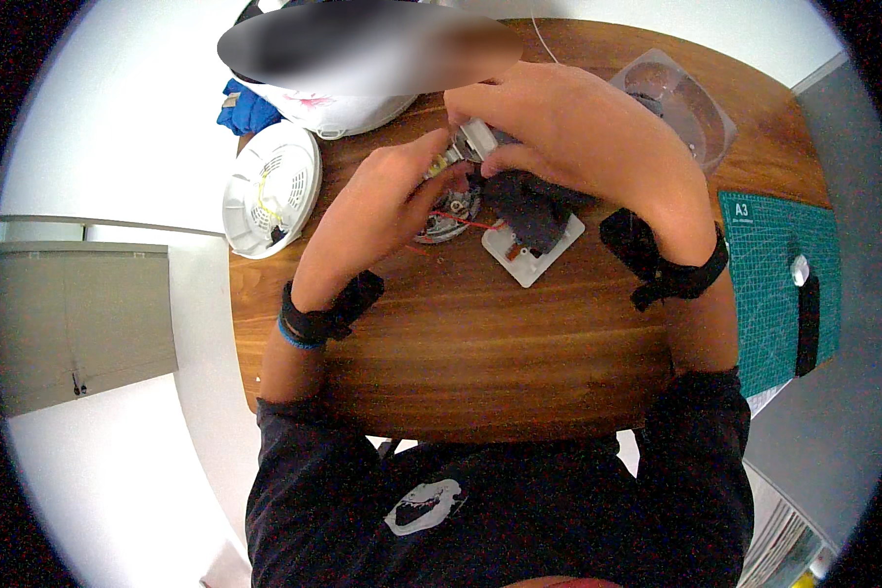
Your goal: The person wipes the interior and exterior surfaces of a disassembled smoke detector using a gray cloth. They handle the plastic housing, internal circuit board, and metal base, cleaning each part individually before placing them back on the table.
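Both of my hands meet over the far middle of the wooden table. My right hand reaches in from the right, its thumb and fingers closed on a small white block-shaped part. My left hand is closed beside it, fingertips at a yellowish and metallic bit next to that part; what they pinch is mostly hidden. Just below the fingers lies a round device with its inside exposed and red wires coming out. The wires run toward a white square plate, partly covered by a crumpled black piece.
A white round slotted cover leans at the table's left edge. Behind it are a blue cloth and a white bag. A clear plastic container stands far right, near a green cutting mat bearing a black strip.
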`<state>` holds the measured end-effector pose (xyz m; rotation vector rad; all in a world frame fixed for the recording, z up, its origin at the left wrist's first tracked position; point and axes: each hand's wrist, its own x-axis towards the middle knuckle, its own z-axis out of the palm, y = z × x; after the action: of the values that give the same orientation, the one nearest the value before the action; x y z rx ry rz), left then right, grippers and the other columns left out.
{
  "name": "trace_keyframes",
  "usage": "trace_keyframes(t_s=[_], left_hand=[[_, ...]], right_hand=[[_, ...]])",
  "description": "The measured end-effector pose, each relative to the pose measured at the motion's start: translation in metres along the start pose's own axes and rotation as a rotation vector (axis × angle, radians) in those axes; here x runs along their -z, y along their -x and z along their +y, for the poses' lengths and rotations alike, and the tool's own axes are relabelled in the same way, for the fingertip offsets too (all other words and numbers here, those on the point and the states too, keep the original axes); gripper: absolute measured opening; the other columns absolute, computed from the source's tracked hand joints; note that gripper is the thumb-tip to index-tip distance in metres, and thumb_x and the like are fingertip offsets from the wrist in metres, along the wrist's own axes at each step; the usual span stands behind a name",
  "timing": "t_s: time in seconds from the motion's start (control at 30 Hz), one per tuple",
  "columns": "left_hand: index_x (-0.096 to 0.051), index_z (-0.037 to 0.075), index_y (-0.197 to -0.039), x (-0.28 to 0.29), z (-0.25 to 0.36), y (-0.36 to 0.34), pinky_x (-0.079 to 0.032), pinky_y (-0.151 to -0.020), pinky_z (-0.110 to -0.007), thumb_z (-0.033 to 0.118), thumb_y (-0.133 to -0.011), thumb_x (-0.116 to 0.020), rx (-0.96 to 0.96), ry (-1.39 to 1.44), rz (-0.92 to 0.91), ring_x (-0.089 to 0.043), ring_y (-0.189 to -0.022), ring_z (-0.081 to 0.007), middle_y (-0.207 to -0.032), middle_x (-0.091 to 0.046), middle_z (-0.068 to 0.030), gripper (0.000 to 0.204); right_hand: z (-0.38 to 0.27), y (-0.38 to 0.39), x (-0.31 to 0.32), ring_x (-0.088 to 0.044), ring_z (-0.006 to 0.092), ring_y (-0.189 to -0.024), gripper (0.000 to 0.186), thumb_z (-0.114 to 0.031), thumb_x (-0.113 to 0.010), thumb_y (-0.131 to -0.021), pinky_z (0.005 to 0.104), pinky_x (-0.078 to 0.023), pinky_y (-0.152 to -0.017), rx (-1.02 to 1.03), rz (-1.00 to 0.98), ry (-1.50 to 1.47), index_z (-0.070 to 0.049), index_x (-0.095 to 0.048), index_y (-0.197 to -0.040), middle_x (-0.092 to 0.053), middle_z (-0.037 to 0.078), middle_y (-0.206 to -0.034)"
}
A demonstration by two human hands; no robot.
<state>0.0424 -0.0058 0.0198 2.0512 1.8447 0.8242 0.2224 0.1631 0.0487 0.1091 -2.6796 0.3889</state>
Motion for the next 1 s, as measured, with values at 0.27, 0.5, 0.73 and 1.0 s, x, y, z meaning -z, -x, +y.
trace_keyframes(t_s=[0.27,0.5,0.73,1.0], left_hand=[[-0.064,0.000,-0.121,-0.001,0.003,0.000,-0.054,-0.079,-0.057,0.007,-0.100,-0.067,-0.022,-0.028,0.024,-0.069,-0.093,-0.0511,-0.096,-0.073,-0.0273,0.022],[-0.064,0.000,-0.123,-0.002,0.002,0.002,-0.055,-0.080,-0.057,0.005,-0.099,-0.066,-0.014,-0.007,0.011,-0.070,-0.094,-0.0509,-0.097,-0.073,-0.0282,0.025],[-0.064,0.000,-0.125,-0.002,0.001,0.004,-0.055,-0.079,-0.058,0.004,-0.098,-0.066,-0.046,-0.074,0.024,-0.070,-0.093,-0.0513,-0.095,-0.073,-0.0283,0.027],[-0.065,-0.002,-0.118,0.001,-0.004,-0.001,-0.057,-0.077,-0.052,0.008,-0.103,-0.066,0.030,0.078,0.010,-0.072,-0.090,-0.0482,-0.095,-0.075,-0.0259,0.018]], right_hand=[[-0.003,0.002,0.000,-0.067,0.0469,-0.105,0.046,-0.010,-0.084,-0.083,0.0546,-0.055,-0.085,-0.021,-0.028,-0.014,-0.003,-0.054,-0.118,-0.059,0.016,-0.120],[-0.008,0.005,0.000,-0.067,0.0487,-0.105,0.053,-0.015,-0.086,-0.085,0.0552,-0.056,-0.084,-0.057,-0.073,0.018,-0.005,-0.050,-0.123,-0.056,0.017,-0.124],[-0.008,0.006,-0.002,-0.067,0.0476,-0.107,0.051,-0.016,-0.084,-0.086,0.0548,-0.056,-0.085,-0.075,-0.064,0.035,-0.006,-0.051,-0.123,-0.055,0.017,-0.123],[0.004,-0.001,-0.004,-0.067,0.0447,-0.109,0.034,-0.010,-0.077,-0.090,0.0519,-0.056,-0.089,0.029,-0.022,-0.010,-0.002,-0.063,-0.120,-0.062,0.016,-0.119]])
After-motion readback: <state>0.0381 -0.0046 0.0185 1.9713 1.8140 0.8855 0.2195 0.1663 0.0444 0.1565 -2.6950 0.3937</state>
